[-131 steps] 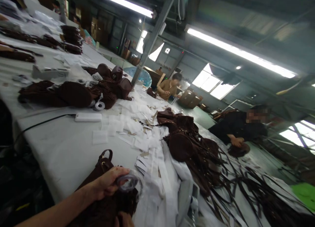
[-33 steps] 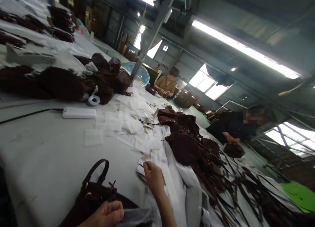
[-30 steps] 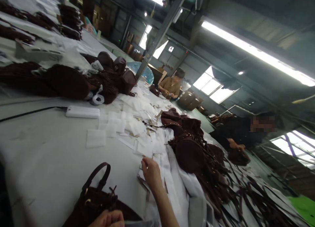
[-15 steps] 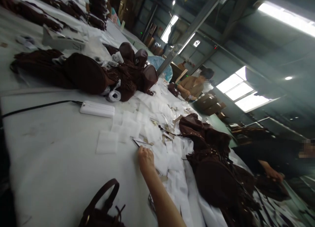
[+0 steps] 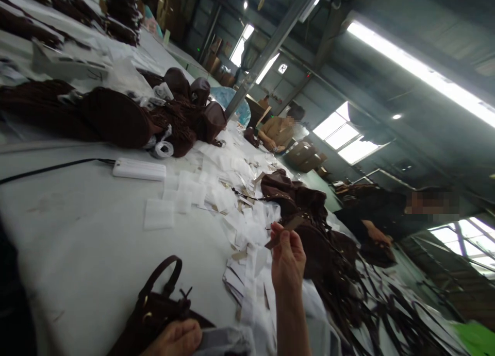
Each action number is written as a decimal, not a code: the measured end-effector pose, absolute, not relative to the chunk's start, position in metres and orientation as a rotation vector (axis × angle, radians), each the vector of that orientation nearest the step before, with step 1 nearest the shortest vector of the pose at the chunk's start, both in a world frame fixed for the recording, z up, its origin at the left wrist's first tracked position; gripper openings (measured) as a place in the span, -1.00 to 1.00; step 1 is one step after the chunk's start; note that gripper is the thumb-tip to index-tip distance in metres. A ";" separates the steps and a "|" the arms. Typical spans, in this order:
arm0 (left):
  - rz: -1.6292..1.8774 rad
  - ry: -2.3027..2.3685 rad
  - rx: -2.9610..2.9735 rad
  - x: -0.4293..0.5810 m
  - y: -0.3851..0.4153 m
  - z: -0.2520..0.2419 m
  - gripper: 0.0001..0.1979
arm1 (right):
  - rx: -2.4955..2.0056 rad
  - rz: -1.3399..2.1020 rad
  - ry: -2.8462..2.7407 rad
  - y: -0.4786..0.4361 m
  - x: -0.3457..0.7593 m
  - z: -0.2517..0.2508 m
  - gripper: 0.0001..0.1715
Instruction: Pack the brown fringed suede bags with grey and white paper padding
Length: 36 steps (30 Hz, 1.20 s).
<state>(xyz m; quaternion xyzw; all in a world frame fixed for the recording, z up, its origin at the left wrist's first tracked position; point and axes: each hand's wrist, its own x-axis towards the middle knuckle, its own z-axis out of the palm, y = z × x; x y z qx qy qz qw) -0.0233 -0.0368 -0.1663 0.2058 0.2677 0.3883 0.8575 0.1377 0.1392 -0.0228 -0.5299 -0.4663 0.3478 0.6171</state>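
Observation:
My right hand (image 5: 288,250) is raised over the table, thumb and fingers pinching a flat brown strip (image 5: 275,240). Below it, loose white sheets and scraps (image 5: 251,258) are strewn over the table. At the bottom edge my left hand (image 5: 180,338) is partly in view, fingers curled against a dark brown handbag (image 5: 154,309) with a looped handle. A grey, see-through plastic piece (image 5: 226,340) extends from beside its fingertips. Whether those fingers grip the bag, the plastic or both is hidden.
Brown fringed bags (image 5: 116,116) lie on the left, and more (image 5: 313,237) on the right with straps trailing. A white power strip (image 5: 139,169) with a black cord rests on the white table (image 5: 88,253). Two co-workers (image 5: 278,132) are beyond the table, one at the right.
My right hand has risen from the white scraps and moved right, now with a brown strip in its fingers. My left hand has come into view at the bottom. The view has shifted right.

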 end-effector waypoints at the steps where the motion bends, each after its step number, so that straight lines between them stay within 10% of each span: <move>1: 0.825 0.572 0.416 -0.024 -0.038 -0.164 -0.50 | -1.153 0.815 -0.936 0.125 0.144 -0.019 -0.60; 13: 0.876 0.573 0.286 -0.034 -0.046 -0.151 -0.58 | -1.716 0.839 -1.201 -0.099 0.124 -0.117 -0.54; 28: 1.059 0.732 0.998 -0.031 -0.079 -0.130 -0.63 | -1.070 1.526 -0.528 -0.106 0.076 -0.131 -0.73; 36: 0.917 0.754 1.180 -0.030 -0.079 -0.132 -0.62 | -1.248 1.356 -0.815 -0.107 0.092 -0.150 -0.61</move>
